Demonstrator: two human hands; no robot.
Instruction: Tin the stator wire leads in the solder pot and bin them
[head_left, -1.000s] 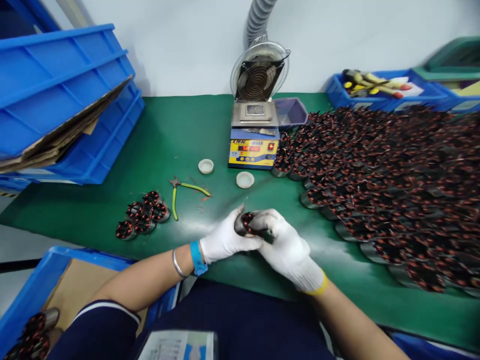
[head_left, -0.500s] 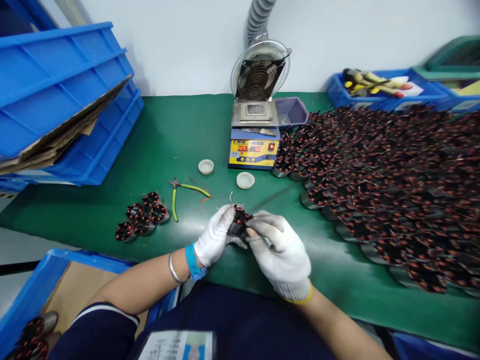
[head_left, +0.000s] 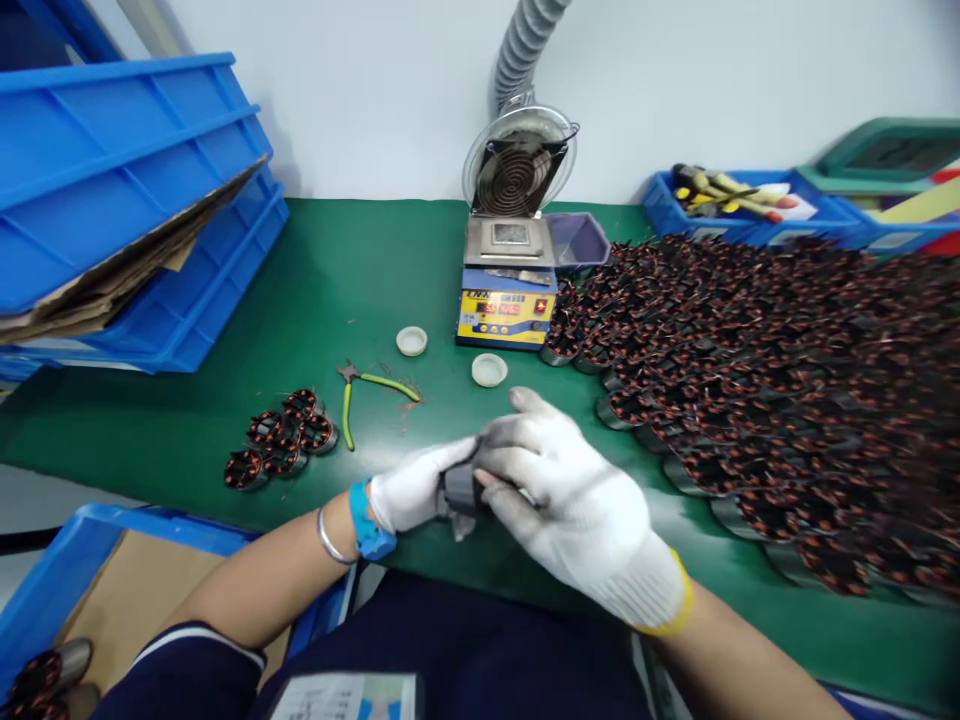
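Both my hands wear white gloves and meet over the near edge of the green mat (head_left: 225,300). My left hand (head_left: 411,492) is wrapped round a small grey motor stator (head_left: 457,488), mostly hidden by the fingers. My right hand (head_left: 570,495) covers the stator from the right, its thumb and fingers pinched on it. A small cluster of wound stators (head_left: 279,445) with copper coils lies to the left. Green-handled cutters (head_left: 360,385) lie beyond that cluster.
A huge pile of stators (head_left: 765,370) fills the right half of the mat. A solder pot (head_left: 507,290) with a fan and hose stands at the back centre, two white caps (head_left: 487,369) before it. Blue crates (head_left: 127,200) are stacked left; a blue bin (head_left: 97,560) sits below.
My hands have come closer to me with the stator. My right hand has rolled over the top of it, so the coils that showed before are now hidden.
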